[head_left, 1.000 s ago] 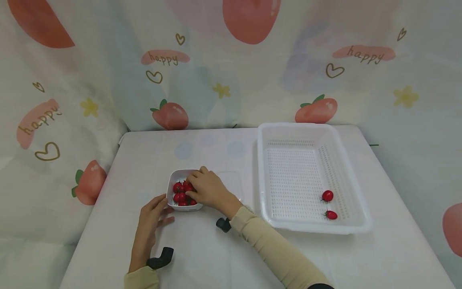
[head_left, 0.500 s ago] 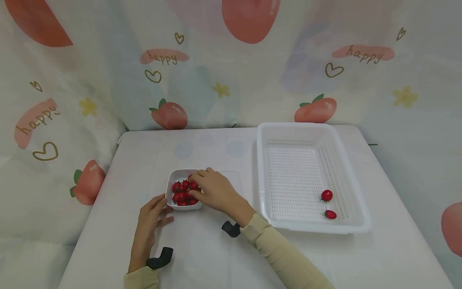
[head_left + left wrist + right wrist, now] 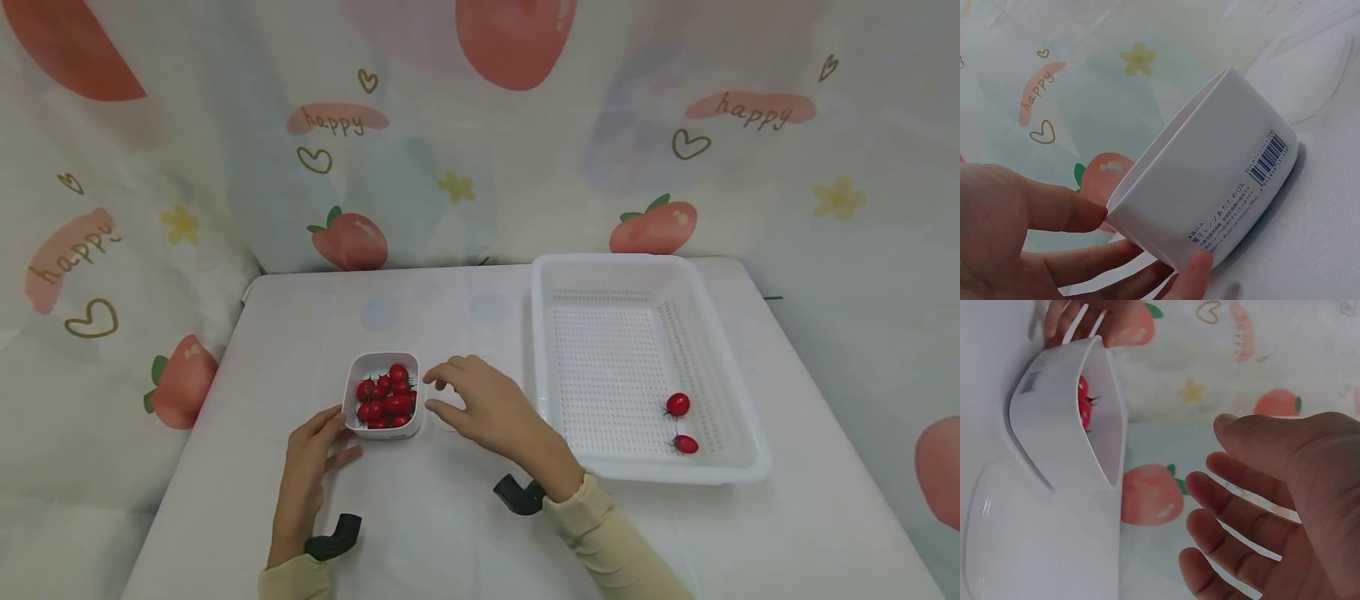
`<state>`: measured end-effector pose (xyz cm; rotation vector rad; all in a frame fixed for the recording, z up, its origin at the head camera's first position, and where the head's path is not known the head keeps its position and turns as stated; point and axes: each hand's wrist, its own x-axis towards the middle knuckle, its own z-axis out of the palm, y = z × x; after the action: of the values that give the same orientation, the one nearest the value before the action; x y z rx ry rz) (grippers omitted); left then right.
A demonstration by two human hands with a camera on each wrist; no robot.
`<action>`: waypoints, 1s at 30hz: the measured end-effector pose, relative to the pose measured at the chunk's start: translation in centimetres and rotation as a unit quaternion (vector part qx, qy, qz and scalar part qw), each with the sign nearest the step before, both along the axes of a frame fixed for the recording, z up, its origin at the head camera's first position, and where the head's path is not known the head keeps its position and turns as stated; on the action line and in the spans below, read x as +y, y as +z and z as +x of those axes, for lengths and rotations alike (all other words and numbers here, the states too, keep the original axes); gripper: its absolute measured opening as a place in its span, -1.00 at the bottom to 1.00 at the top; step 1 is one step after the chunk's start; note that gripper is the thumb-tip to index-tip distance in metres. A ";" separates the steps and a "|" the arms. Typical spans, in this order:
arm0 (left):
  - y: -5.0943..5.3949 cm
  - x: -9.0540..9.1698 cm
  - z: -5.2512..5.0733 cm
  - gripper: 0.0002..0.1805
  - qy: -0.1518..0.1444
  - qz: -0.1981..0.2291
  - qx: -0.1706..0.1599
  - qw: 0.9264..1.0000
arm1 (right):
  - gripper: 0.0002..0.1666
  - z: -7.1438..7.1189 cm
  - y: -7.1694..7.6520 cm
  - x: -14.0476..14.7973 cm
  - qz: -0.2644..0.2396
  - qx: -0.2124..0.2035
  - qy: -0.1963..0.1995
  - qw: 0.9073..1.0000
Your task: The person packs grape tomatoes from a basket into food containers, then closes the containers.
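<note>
A white plastic container [image 3: 382, 432] with Japanese print and a barcode stands on the table. Red cherry tomatoes [image 3: 397, 404] with green stems fill much of it. At its left corner my left hand [image 3: 1054, 231] rests with fairly straight fingers, the thumb in front near the base. My right hand [image 3: 491, 408] hovers just right of the container, fingers spread and loosely bent, holding nothing; the right wrist view shows the bare palm [image 3: 1310, 512]. In the large white perforated basket [image 3: 542, 350], two cherry tomatoes [image 3: 678, 405] lie near the right front.
Flat on the white-covered table [image 3: 420, 525], a see-through lid [image 3: 1010, 544] lies right of the container, partly under my right hand. A fruit-print curtain [image 3: 525, 167] rises behind the table and at its sides.
My right hand has lifted out of the container and moved right, leaving the cherry tomatoes uncovered. The left hand stays at the container's corner. The basket's two tomatoes have not moved.
</note>
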<state>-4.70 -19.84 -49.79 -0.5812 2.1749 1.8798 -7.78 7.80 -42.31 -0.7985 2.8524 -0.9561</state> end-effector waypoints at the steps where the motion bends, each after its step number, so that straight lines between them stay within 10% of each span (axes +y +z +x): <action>1: 0.0 0.0 0.1 -0.47 0.001 0.002 0.001 1.000 | -0.64 0.3 0.1 0.4 -0.003 0.000 -0.005 1.000; 30: -0.2 0.3 -0.1 -0.47 0.005 -0.002 0.016 1.000 | -0.62 5.5 -1.4 11.9 -0.023 -0.003 -0.158 0.987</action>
<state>-4.79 -19.56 -50.00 -0.5688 2.1997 1.9025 -2.28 19.69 -43.67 -0.3463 3.0202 -1.0520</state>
